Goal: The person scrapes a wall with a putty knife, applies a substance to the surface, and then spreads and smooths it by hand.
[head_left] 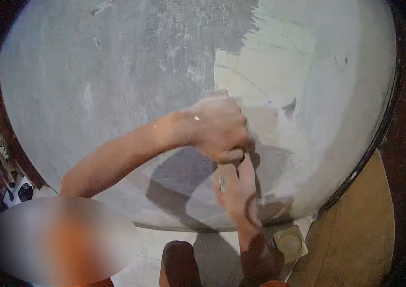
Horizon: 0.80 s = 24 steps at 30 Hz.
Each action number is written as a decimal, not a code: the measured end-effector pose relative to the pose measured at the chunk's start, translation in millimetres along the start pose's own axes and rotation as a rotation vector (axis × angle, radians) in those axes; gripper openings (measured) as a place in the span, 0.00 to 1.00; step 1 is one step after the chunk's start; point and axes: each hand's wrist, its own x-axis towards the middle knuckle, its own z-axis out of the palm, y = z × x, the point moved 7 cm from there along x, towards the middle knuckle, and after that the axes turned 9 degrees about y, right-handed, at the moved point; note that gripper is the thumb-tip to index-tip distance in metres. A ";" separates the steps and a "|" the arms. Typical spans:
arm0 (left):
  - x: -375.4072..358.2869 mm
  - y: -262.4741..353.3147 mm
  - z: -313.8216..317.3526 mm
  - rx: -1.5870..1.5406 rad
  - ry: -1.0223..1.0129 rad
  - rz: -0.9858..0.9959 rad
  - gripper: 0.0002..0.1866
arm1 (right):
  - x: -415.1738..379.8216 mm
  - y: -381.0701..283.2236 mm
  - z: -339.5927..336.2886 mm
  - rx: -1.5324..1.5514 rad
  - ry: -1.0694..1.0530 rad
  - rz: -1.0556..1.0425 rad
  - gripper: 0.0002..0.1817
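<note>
My left hand (219, 126) reaches across from the left, closed in a fist close against a wall (131, 71). A pale, flat edge shows just above its knuckles, but I cannot make out what it belongs to. Directly below, my right hand (235, 189) is also closed, its fingertips meeting the left fist. Whatever the two hands grip between them is hidden. A small greenish spot sits on the right hand. Streaky grey coating covers the wall's left side; a pale cream patch (270, 71) with a jagged border lies right of it.
A square, light-coloured container (290, 243) with a round rim stands on the floor at lower right. Beside it lies a brown board (356, 220). My dark-covered knee (180, 263) is at the bottom, over pale floor tiles (145, 258). Small items (26, 191) crowd the left edge.
</note>
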 end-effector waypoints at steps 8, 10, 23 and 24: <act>-1.7 6.3 -0.4 0.016 0.030 -0.058 0.16 | -16.7 -4.8 -5.5 -0.079 -0.024 0.095 0.14; 6.8 -18.4 -18.0 0.048 0.077 -0.071 0.16 | 17.1 -18.2 1.3 -0.092 -0.001 -0.019 0.15; 10.0 -30.3 -39.9 0.109 0.061 -0.125 0.13 | 12.8 -37.0 7.7 0.012 -0.006 0.014 0.13; 11.4 -38.8 -49.2 0.118 0.055 -0.163 0.13 | 14.6 -54.9 13.8 -0.040 -0.050 0.052 0.13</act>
